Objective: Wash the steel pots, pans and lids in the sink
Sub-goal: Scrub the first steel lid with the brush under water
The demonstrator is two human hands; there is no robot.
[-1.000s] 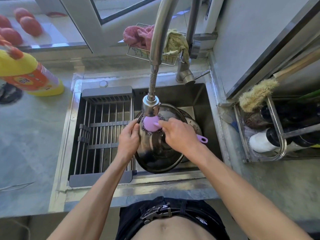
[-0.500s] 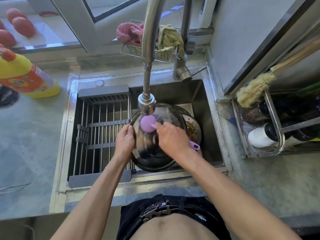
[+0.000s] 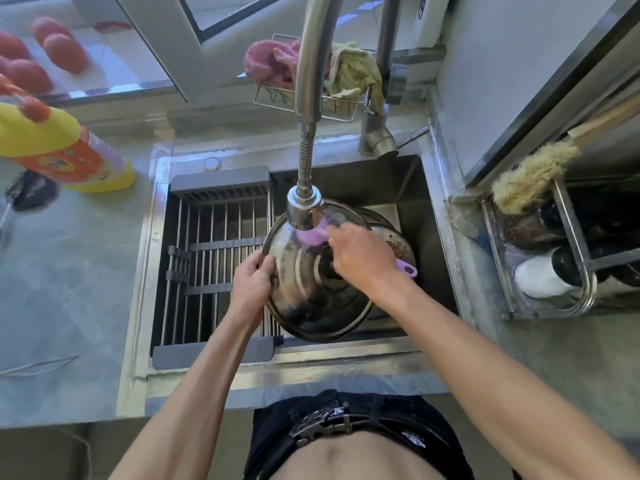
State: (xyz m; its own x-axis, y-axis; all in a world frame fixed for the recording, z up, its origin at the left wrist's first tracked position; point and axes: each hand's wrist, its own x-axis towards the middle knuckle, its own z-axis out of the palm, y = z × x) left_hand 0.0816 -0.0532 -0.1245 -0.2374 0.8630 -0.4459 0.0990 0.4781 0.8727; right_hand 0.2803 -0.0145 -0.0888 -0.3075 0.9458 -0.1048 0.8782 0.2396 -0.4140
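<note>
A large steel lid (image 3: 311,299) is held tilted over the sink (image 3: 408,188), under the faucet head (image 3: 304,209). My left hand (image 3: 251,280) grips the lid's left rim. My right hand (image 3: 360,258) holds a purple-handled scrubbing brush (image 3: 313,235) and presses its head against the lid's upper part; the handle's end (image 3: 407,269) sticks out to the right. Behind the lid a dirty steel pan (image 3: 398,240) lies in the sink, mostly hidden.
A grey drying rack (image 3: 218,258) spans the sink's left half. A yellow detergent bottle (image 3: 69,150) stands on the left counter. Cloths hang in a wire basket (image 3: 343,109) behind the faucet. A steel caddy (image 3: 554,265) with bottles and a straw brush (image 3: 533,174) sits right.
The brush head has moved up and slightly right on the lid, close under the faucet head. My left hand has shifted slightly along the rim.
</note>
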